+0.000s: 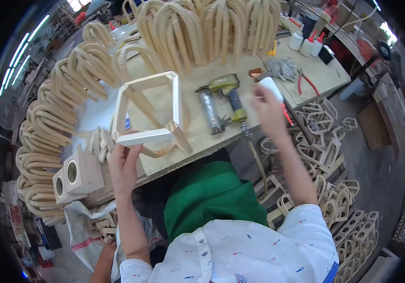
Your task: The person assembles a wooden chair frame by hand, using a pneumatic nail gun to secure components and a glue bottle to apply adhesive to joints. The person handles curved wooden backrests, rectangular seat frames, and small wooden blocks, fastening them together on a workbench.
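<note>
Along the bench's [200, 141] near side, my left hand [124, 169] grips the wooden frame [176, 101], likely for steadiness, while my right hand [269, 112], well apart, clutches a white bottle [271, 88] nozzle-down, presumably for flow.

The left hand [124, 166] holds a wooden frame [147, 136] at the table [164, 163]. The blurred right hand [267, 113] grips a white bottle [271, 87], red nozzle downward. A nail gun [235, 100] lies between; bent wood [178, 26] stands behind.

The nail gun [236, 104] lies at three o'clock from the frame [176, 98]. Bottles [307, 47] stand at two o'clock from the gun.
</note>
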`<state>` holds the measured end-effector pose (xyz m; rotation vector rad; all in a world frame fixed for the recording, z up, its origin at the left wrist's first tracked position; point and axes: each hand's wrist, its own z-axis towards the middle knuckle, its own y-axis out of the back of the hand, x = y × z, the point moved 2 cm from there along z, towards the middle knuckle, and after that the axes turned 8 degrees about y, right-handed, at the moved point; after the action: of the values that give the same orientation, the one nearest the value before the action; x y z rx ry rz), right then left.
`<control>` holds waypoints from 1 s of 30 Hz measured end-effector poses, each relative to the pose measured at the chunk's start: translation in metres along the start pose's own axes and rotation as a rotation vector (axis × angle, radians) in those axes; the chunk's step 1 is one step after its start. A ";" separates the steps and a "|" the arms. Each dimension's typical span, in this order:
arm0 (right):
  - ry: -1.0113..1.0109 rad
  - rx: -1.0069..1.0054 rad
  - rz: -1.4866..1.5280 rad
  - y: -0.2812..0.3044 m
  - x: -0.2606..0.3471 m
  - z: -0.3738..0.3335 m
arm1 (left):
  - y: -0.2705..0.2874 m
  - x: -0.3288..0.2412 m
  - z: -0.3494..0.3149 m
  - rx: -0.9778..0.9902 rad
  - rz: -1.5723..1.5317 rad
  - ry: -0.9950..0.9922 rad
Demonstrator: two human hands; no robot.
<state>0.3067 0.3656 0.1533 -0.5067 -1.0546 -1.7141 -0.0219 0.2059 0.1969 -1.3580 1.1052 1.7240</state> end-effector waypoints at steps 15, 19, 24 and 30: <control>-0.040 -0.010 -0.073 -0.012 -0.057 0.009 | 0.020 0.008 0.003 0.211 0.065 0.035; 0.098 -0.087 -0.421 0.021 -0.082 0.040 | 0.020 0.005 -0.001 0.229 0.050 0.040; -0.059 0.159 -0.813 0.045 -0.107 0.049 | 0.020 0.006 0.001 0.213 0.063 -0.002; -0.106 0.225 -0.663 0.038 -0.127 0.049 | 0.021 0.005 0.001 0.232 0.099 -0.033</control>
<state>0.3846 0.4709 0.1000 -0.0987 -1.5921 -2.1092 -0.0417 0.1983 0.1969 -1.1450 1.3276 1.6228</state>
